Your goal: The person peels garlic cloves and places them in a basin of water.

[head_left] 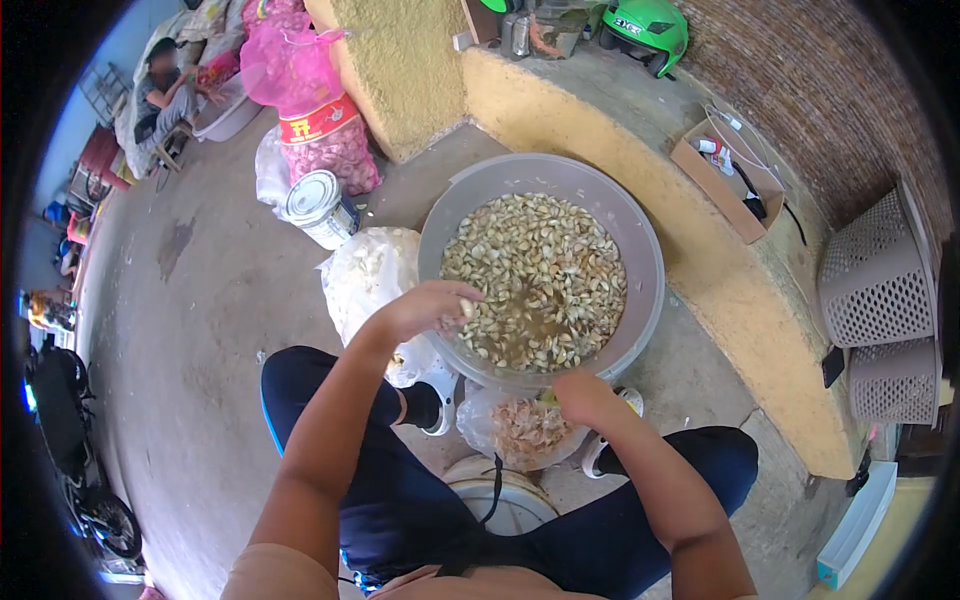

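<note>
A wide grey basin (pixel 645 290) in front of me holds many garlic cloves (pixel 540 240) in brownish water. My left hand (pixel 432 308) is over the basin's left rim, its fingers closed on a pale garlic clove (pixel 467 308). At the basin's near edge is my right hand (pixel 588 398), fingers curled; a bit of yellow-green shows beside them, too small to name. Below that hand, a clear plastic bag (pixel 478 420) contains papery garlic skins (pixel 530 430). To the left of the basin stands a white plastic bag (pixel 365 270) with pale pieces inside.
A lidded metal can (pixel 322 208) and a pink mesh sack of garlic (pixel 335 150) stand farther left. The yellow ledge (pixel 720 300) curves along the right, bearing a cardboard box (pixel 735 190) and a green helmet (pixel 645 30). Another person (pixel 165 95) sits by a tub (pixel 225 115).
</note>
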Tool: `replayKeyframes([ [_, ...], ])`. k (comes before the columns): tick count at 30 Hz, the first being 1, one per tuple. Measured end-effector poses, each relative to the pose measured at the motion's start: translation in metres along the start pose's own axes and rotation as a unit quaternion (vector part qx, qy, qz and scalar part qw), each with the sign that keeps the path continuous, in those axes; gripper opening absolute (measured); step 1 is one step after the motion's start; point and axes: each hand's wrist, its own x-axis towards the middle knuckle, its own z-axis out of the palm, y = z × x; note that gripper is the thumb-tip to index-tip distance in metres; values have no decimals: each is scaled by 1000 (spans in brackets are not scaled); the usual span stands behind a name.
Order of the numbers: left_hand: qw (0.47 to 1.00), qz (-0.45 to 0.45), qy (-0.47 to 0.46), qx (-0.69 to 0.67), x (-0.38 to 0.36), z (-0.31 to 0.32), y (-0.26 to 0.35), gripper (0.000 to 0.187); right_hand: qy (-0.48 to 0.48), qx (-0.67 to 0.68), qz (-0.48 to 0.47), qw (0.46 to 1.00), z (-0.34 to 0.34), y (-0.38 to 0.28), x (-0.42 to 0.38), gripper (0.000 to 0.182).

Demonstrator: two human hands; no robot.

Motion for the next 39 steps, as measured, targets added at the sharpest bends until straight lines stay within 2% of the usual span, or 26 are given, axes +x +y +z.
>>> replayKeyframes([
  [4,988,38,-68,-136,11,28,12,28,4,4,21,1000,2,-3,0,15],
  [7,980,37,-103,-168,14,43,26,28,-4,-1,-1,1000,-3,-1,1,16],
  [10,980,71,-91,-160,12,58,41,28,106,70,28,991,-7,3,2,17],
  [13,973,106,-78,-188,13,70,54,29,82,132,63,986,-34,5,-3,20],
  [16,966,114,-93,-214,15,76,60,30,37,123,11,992,-46,10,-11,21],
  [19,958,116,-81,-251,11,88,75,29,-14,97,23,995,-46,7,-15,20],
  [22,955,125,-94,-252,9,94,85,27,7,127,-10,992,-46,12,-20,21],
  [24,954,138,-93,-250,7,99,90,27,93,176,27,980,-56,18,-22,18],
  [26,953,148,-87,-249,7,104,93,26,193,265,60,943,-75,20,-28,15],
  [28,953,156,-78,-247,7,108,94,25,304,389,88,865,-97,18,-40,18],
  [31,941,133,-97,-296,6,114,98,23,323,520,21,790,-112,23,-55,25],
  [34,943,107,-108,-298,8,120,98,22,265,637,-24,724,-121,17,-69,26],
  [37,944,105,-124,-286,12,126,95,22,231,525,84,815,-137,8,-81,30],
  [39,940,103,-142,-293,13,128,93,21,350,475,22,807,-128,10,-73,32],
])
